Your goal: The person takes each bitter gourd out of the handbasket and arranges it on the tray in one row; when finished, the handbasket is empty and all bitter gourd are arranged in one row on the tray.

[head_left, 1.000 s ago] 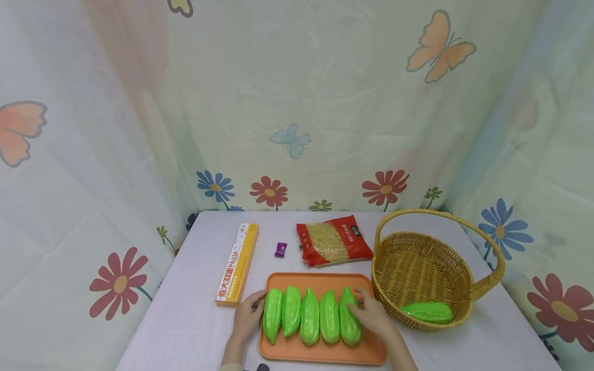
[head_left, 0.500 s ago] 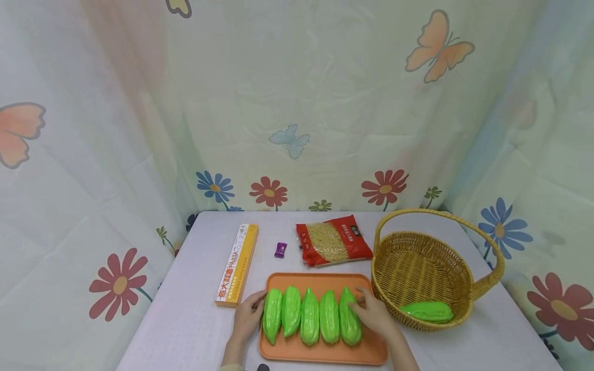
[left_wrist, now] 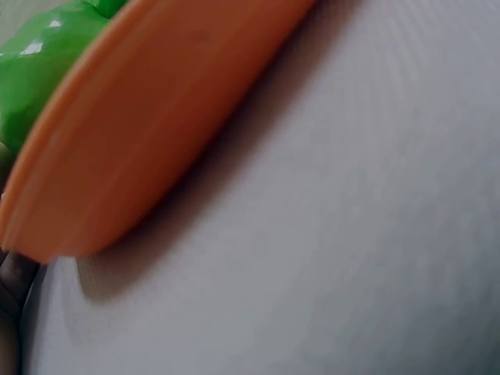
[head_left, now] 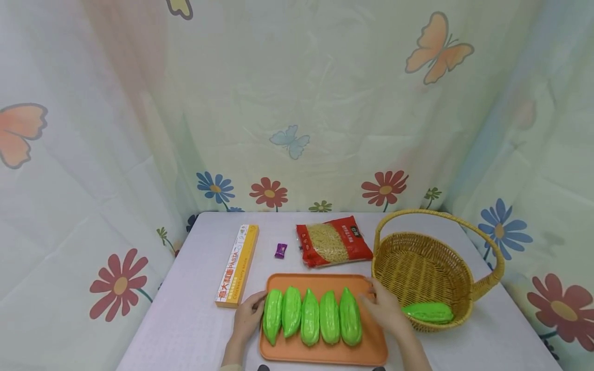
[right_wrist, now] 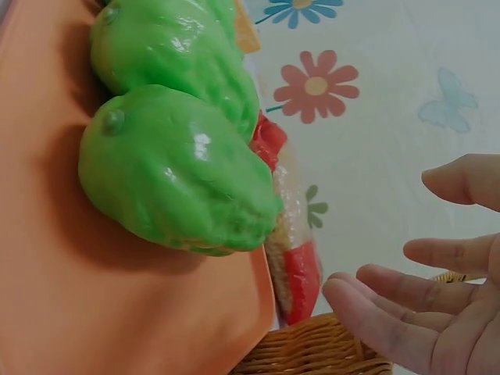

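Note:
Several shiny green bitter melons (head_left: pixel 310 317) lie side by side on an orange tray (head_left: pixel 325 355) at the front of the table. At the tray's left edge my left hand (head_left: pixel 247 318) grips the rim, beside the leftmost melon; in the left wrist view the tray's outer wall (left_wrist: pixel 148 117) fills the upper left, with only a bit of the fingers showing. My right hand (head_left: pixel 384 310) hovers by the tray's right side, between the rightmost melon (head_left: pixel 350 318) and the wicker basket. The right wrist view shows its fingers (right_wrist: pixel 414 289) spread and holding nothing, apart from the nearest melon (right_wrist: pixel 176 172).
A wicker basket (head_left: pixel 464 304) with a tall handle stands on the right, one more bitter melon (head_left: pixel 429 312) inside. Behind the tray lie a red pasta bag (head_left: pixel 334 241) and a small purple packet (head_left: pixel 280 251). A yellow and white pasta box (head_left: pixel 237 265) lies to the left.
My right hand has let go of the rightmost bitter melon and moved a little right, toward the basket. The left hand, tray and melons have stayed put.

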A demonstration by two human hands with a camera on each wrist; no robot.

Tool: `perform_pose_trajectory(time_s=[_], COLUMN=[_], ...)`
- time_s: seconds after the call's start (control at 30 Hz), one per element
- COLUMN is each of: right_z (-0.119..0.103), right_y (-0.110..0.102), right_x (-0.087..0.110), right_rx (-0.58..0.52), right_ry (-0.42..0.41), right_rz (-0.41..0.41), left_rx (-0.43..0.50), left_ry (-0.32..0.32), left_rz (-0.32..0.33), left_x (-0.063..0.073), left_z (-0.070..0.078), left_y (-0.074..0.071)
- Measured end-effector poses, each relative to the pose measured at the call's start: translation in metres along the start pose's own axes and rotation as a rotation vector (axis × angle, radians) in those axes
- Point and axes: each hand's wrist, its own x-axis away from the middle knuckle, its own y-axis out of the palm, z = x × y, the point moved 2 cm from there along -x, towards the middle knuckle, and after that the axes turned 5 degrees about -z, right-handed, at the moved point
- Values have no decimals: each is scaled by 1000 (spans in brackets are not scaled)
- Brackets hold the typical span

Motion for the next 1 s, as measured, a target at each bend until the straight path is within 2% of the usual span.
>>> perform_pose_trajectory(time_s=[0.3, 0.63, 0.77, 1.0], right_z=[3, 18, 24, 40], right_y=[-10, -31, -42, -52], right_x=[4, 8, 12, 18], right_rx=[-56, -92, -101, -100], right_ry=[-13, -14, 0, 80], right_rz=[62, 162, 164, 150], left_rx=[-3, -19, -21, -20], left_ry=[-37, -14, 3, 10], left_rz=[-7, 0, 6, 11], left_x=[1, 1, 1, 1], left_z=[3, 3, 0, 1], left_y=[0, 0, 0, 0])
